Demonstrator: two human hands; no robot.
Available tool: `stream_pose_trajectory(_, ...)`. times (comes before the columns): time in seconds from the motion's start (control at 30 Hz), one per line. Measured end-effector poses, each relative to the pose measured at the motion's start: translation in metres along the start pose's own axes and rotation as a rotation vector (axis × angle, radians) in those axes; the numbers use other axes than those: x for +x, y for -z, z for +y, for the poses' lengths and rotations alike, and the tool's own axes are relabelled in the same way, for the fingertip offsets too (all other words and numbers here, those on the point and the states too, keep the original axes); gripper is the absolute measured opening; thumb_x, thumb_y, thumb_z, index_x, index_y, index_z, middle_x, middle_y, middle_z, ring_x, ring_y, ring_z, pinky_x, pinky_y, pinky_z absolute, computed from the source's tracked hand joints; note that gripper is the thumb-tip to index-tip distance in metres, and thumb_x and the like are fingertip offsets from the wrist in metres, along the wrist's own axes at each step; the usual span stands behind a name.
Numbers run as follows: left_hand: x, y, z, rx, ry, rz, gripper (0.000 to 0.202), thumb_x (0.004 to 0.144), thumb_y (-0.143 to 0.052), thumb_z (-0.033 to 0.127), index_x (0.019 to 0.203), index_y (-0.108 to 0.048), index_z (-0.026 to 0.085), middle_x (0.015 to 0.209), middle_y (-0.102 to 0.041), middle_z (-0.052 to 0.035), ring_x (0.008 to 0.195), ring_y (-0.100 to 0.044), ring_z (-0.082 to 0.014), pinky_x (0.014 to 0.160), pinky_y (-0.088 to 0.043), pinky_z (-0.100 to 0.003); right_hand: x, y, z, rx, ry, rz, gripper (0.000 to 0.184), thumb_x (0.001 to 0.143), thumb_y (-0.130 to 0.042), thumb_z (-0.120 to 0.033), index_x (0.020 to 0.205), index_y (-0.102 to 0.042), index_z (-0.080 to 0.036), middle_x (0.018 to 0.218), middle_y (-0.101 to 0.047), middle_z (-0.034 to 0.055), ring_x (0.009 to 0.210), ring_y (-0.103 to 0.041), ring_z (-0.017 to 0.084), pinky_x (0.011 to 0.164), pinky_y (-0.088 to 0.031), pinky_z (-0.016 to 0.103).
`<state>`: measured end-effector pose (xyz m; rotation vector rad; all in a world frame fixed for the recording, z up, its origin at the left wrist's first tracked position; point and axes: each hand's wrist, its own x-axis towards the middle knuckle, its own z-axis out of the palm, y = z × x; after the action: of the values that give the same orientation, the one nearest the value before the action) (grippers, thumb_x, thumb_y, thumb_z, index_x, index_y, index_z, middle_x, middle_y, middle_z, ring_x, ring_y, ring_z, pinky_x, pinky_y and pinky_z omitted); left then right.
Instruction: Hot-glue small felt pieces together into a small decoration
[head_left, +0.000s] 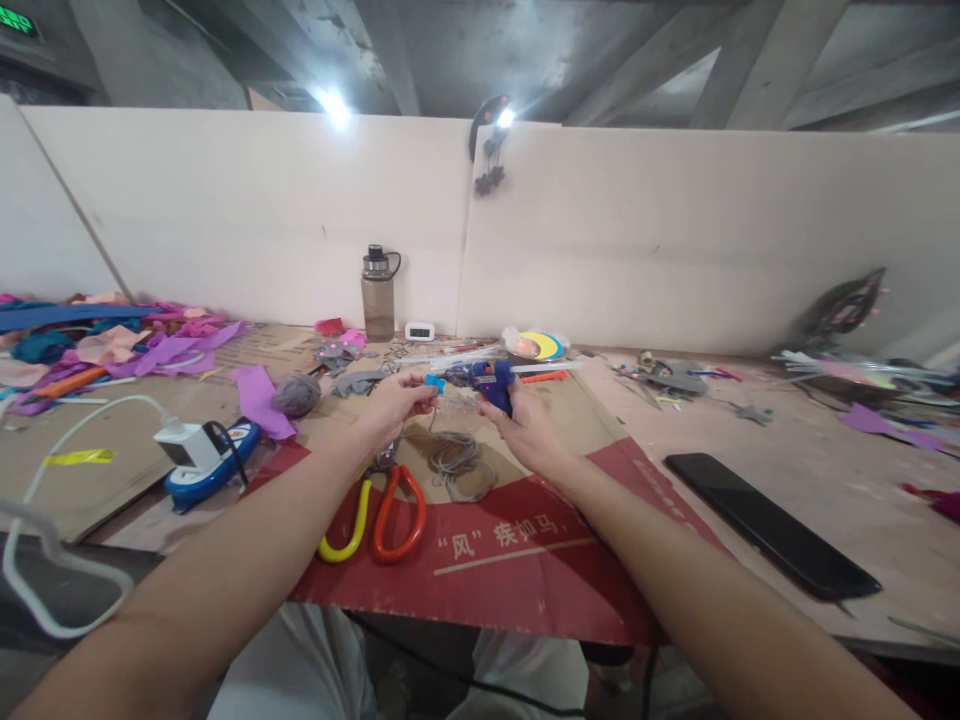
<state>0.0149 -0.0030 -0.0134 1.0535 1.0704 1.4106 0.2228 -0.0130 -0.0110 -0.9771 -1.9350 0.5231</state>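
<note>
My right hand (529, 425) is closed around the handle of a blue glue gun (487, 380), whose nozzle points left. My left hand (394, 405) pinches a small blue piece (433, 382) right at the nozzle tip. Grey yarn (457, 465) hangs from the left hand and lies in a loose coil on the cardboard between my wrists. Scissors with one yellow and one red handle (382, 515) lie just under my left wrist.
A ball of grey yarn (296, 395) and purple felt scraps (259, 400) sit to the left, with a white plug on a blue power strip (202, 455). A black phone (772, 525) lies at the right. A water bottle (377, 295) stands by the white partition.
</note>
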Motion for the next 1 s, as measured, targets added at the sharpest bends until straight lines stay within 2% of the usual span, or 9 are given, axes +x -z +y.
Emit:
stream_pose_trajectory(0.37, -0.0007, -0.0006, -0.0008, 0.028, -0.024, -0.016, 0.028, 0.054, -0.077, 0.018, 0.073, -0.056, 0.013, 0.059, -0.06, -0.0008, 0.05, -0.055, -0.0092, 0.049, -0.043, -0.021, -0.0023, -0.0001, -0.0021, 0.022, -0.007, 0.007, 0.038, 0.08, -0.051, -0.033, 0.116, -0.048, -0.021, 0.092, -0.061, 0.0069, 0.078, -0.054, 0.02, 0.072, -0.042, 0.033)
stream_pose_trajectory(0.53, -0.0003, 0.0011, -0.0023, 0.034, -0.041, -0.032, 0.03, 0.054, -0.078, 0.021, 0.074, -0.056, 0.013, 0.06, -0.061, -0.001, 0.052, -0.056, -0.0092, 0.051, -0.044, -0.021, -0.0018, -0.0009, 0.0004, -0.034, 0.031, -0.004, 0.04, 0.082, -0.048, -0.033, 0.12, -0.044, -0.02, 0.097, -0.061, 0.0087, 0.083, -0.055, 0.021, 0.077, -0.042, 0.036)
stream_pose_trajectory(0.67, 0.0002, 0.0016, -0.0032, 0.024, -0.038, -0.036, 0.032, 0.053, -0.078, 0.021, 0.074, -0.056, 0.013, 0.059, -0.061, -0.0011, 0.051, -0.056, -0.0093, 0.051, -0.044, -0.021, -0.0011, -0.0018, 0.0019, -0.081, 0.028, 0.005, 0.04, 0.082, -0.048, -0.032, 0.119, -0.045, -0.018, 0.097, -0.062, 0.0097, 0.082, -0.056, 0.022, 0.075, -0.044, 0.037)
stream_pose_trajectory(1.0, -0.0009, 0.0003, -0.0014, 0.006, -0.032, -0.035, 0.031, 0.053, -0.078, 0.019, 0.073, -0.056, 0.013, 0.059, -0.061, -0.0007, 0.05, -0.056, -0.0091, 0.049, -0.044, -0.021, -0.0004, -0.0014, 0.0012, -0.076, 0.065, 0.033, 0.044, 0.082, -0.049, -0.032, 0.124, -0.043, -0.019, 0.107, -0.06, 0.0106, 0.092, -0.057, 0.023, 0.082, -0.043, 0.038)
